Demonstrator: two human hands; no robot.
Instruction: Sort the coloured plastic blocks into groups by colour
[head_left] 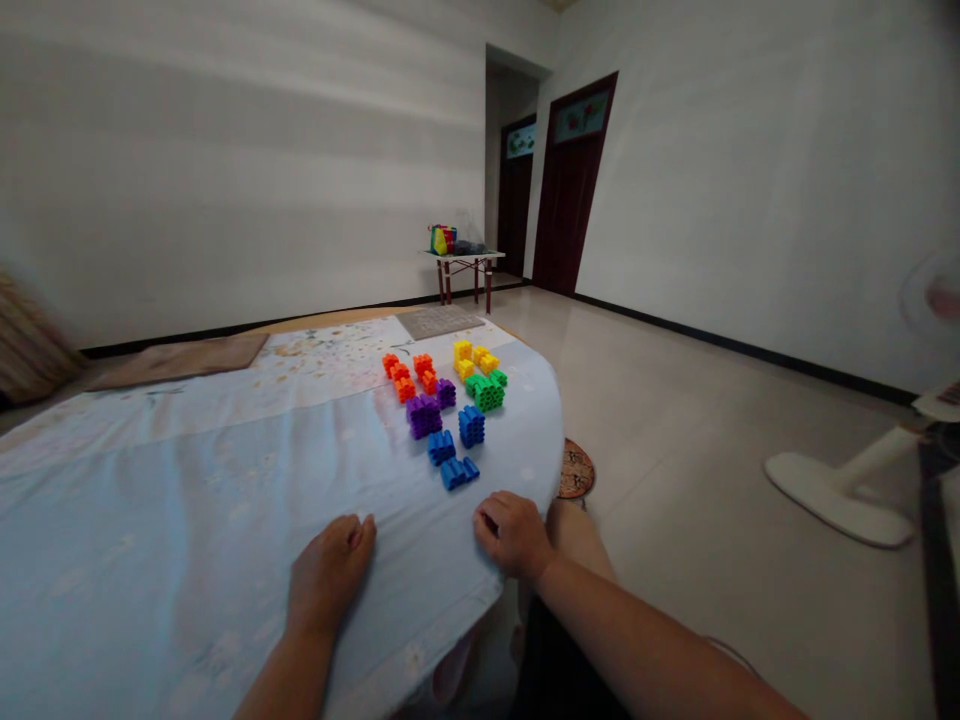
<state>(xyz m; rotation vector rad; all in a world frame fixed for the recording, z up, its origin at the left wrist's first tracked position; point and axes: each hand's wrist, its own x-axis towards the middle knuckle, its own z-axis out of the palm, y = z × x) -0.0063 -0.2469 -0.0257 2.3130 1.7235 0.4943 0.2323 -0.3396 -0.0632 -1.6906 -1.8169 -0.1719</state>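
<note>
On the pale blue cloth my left hand [330, 570] rests in a loose fist, thumb side up, with nothing showing in it. My right hand [514, 535] lies curled near the table's right edge, its hollow showing nothing inside. Just beyond it are clusters of ribbed plastic building pieces. The blue pieces [456, 472] are nearest, in several small groups. Behind them stand purple pieces [424, 416] on the left and green pieces [487, 390] on the right. Orange pieces [403, 387] and yellow pieces [463, 354] sit farthest back. Neither hand touches any of them.
A floral cloth [225, 480] covers the rounded table. Toward its far side lie a brown mat [180, 362] and a grey mat [439, 321]. A round patterned stool [577, 468] is beside the right edge. A white fan base [832, 500] stands on the floor; a small table [491, 256] is farther off.
</note>
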